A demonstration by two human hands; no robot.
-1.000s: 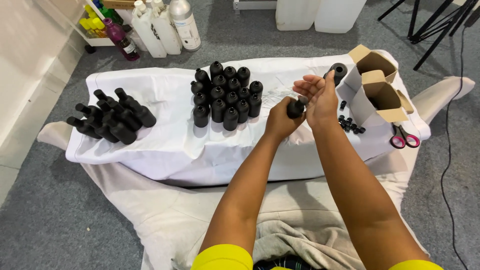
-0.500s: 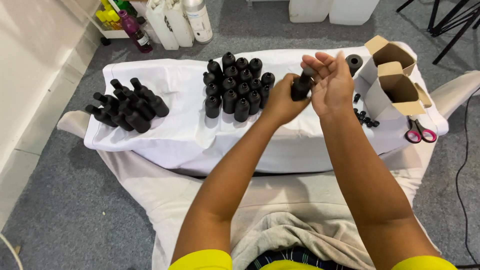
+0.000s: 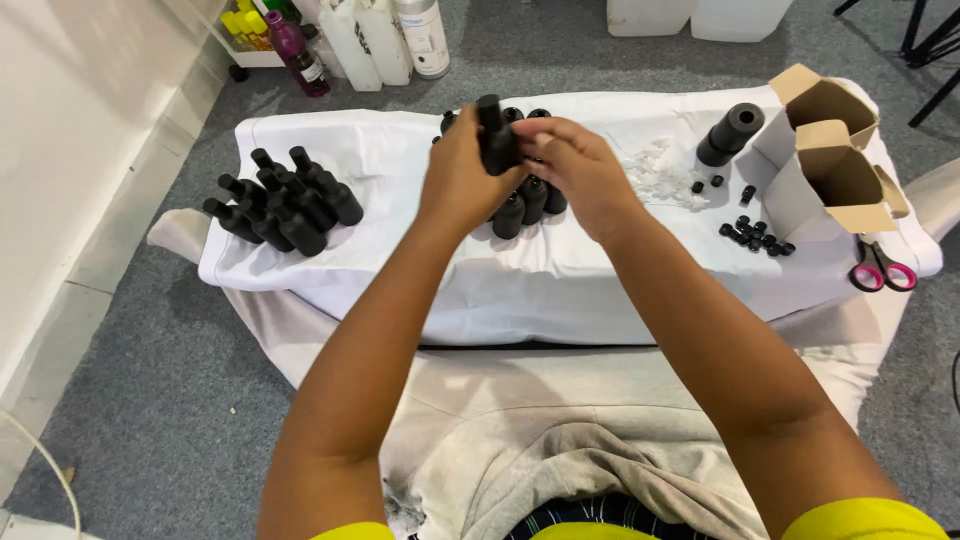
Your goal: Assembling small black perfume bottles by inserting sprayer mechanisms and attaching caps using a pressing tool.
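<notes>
Both hands up over the tabletop centre, sharing one small black plastic bottle [image 3: 497, 142]. Left hand [image 3: 462, 180] grip closed around the bottle body, bottle roughly upright, neck end poking above the fingers. Right hand [image 3: 578, 172] grip pinched on the same bottle from the other side, fingertips [image 3: 532, 150] on its upper part. Cannot tell if a cap is on it; the hands hide that.

Directly under and behind the grip: cluster of standing black bottles [image 3: 528, 198], mostly hidden by the hands, sitting on the low tabletop with a white cloth [image 3: 400, 270].

Right of the grip: patch of small clear plastic bits [image 3: 655, 172], then a black cylinder lying on its side [image 3: 730, 134], a few loose black caps [image 3: 755, 236] nearer the front edge. Further right: two open brown cardboard boxes [image 3: 835, 165], touching each other. Pink-handled scissors [image 3: 880, 270] at the far right front corner, just past the boxes.

Left of the grip, well apart: pile of black bottles lying on their sides [image 3: 285, 205].

Beyond the tabletop, on the grey carpet floor [image 3: 130, 400]: white jugs [image 3: 370, 40] and a purple bottle [image 3: 298, 55].
</notes>
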